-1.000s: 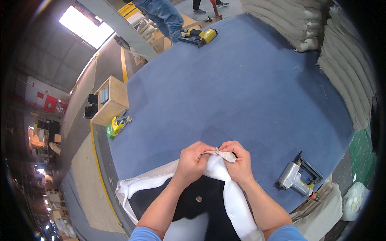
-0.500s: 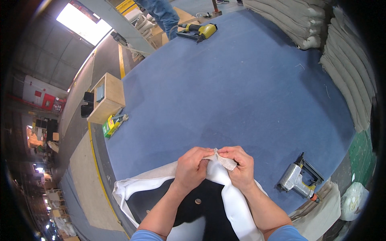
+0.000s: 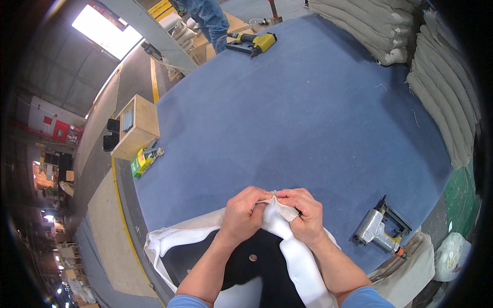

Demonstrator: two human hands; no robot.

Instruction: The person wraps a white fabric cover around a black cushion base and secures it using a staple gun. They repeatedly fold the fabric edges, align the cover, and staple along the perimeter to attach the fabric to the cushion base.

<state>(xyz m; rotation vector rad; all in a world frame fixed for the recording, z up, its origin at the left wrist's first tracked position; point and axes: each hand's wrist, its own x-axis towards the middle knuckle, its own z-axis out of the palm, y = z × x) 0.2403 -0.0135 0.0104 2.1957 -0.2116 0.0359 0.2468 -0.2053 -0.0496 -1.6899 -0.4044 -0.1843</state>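
Note:
A padded panel lies at the table's near edge, with a black backing (image 3: 241,256), white padding (image 3: 303,267) round its rim and a beige fabric cover (image 3: 197,222) along the far side. My left hand (image 3: 244,213) pinches the cover's edge at the far corner. Close beside it, my right hand (image 3: 304,213) grips the same edge, and the fingertips of both nearly meet. A flap of the fabric hangs between them over the white padding. Right of my right hand rests a silver staple gun (image 3: 375,228), touched by neither hand.
A blue-covered table (image 3: 287,118) spreads ahead. On its far edge lies a yellow and black staple gun (image 3: 262,42). At left are a wooden box (image 3: 146,123) and a green-yellow carton (image 3: 139,163). Folded beige fabric (image 3: 441,87) is stacked at right. A person's jeans (image 3: 208,20) show beyond.
My right hand has shifted very slightly left, and the fabric flap under it looks a little more folded down. Both hands keep their hold at the corner.

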